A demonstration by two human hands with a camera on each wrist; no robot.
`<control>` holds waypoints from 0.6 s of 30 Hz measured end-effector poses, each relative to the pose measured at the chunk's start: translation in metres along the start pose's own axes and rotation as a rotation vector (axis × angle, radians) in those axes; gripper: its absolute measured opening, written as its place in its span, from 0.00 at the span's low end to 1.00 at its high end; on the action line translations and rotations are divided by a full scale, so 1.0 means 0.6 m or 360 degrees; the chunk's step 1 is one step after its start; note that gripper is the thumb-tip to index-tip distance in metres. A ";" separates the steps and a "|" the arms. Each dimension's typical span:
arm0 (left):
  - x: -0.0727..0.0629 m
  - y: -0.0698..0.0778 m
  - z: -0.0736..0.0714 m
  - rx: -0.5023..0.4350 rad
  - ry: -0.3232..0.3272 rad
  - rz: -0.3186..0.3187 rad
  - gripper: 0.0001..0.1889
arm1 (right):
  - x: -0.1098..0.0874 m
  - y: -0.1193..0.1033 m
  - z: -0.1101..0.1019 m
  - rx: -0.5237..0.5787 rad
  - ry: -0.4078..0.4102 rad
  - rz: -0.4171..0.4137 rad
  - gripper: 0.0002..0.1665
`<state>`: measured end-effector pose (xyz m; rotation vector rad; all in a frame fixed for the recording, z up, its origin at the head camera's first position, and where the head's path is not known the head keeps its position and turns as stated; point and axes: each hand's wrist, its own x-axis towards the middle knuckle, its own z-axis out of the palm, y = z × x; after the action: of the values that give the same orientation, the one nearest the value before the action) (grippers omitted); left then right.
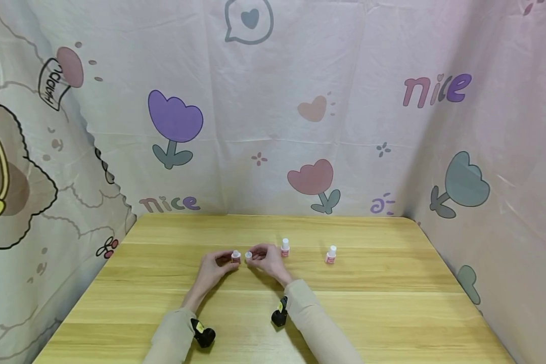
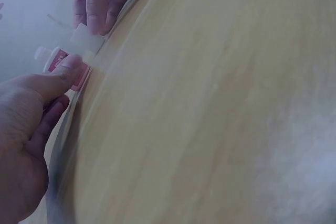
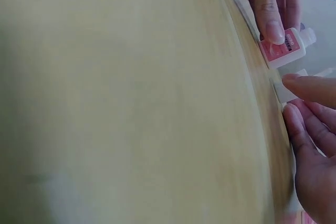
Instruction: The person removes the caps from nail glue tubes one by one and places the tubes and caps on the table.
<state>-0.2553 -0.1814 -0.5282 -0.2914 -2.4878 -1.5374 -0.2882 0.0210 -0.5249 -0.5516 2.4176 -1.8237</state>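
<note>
My left hand [image 1: 212, 268] pinches a small white bottle [image 1: 235, 257] with a red label between thumb and fingers. In the left wrist view the thumb lies across the label of this bottle [image 2: 58, 61], and its narrow nozzle is bare. Just to the right, my right hand [image 1: 267, 260] pinches a white cap [image 1: 248, 256] by its sides. The cap [image 3: 286, 92] is apart from the bottle, close beside it near the tabletop in the right wrist view.
Two more white bottles with red labels and caps on stand upright: one bottle [image 1: 285, 248] just behind the right hand, another bottle [image 1: 330, 255] farther right. All are on a wooden table [image 1: 382, 313]. A printed cloth [image 1: 255, 177] hangs behind the far edge.
</note>
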 end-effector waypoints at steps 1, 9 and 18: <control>0.000 0.000 0.000 -0.0002 0.0003 -0.0007 0.21 | -0.001 0.000 -0.001 0.0005 -0.0002 0.0012 0.14; -0.006 0.009 0.000 0.0052 0.0030 -0.0049 0.25 | -0.014 -0.005 -0.012 0.0001 0.0000 0.0024 0.19; -0.016 0.020 -0.003 0.0015 0.0087 -0.0018 0.31 | -0.043 -0.016 -0.028 0.0031 -0.0025 -0.0095 0.21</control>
<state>-0.2428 -0.1784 -0.5199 -0.2311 -2.4583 -1.5170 -0.2662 0.0427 -0.5151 -0.6409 2.3957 -1.8560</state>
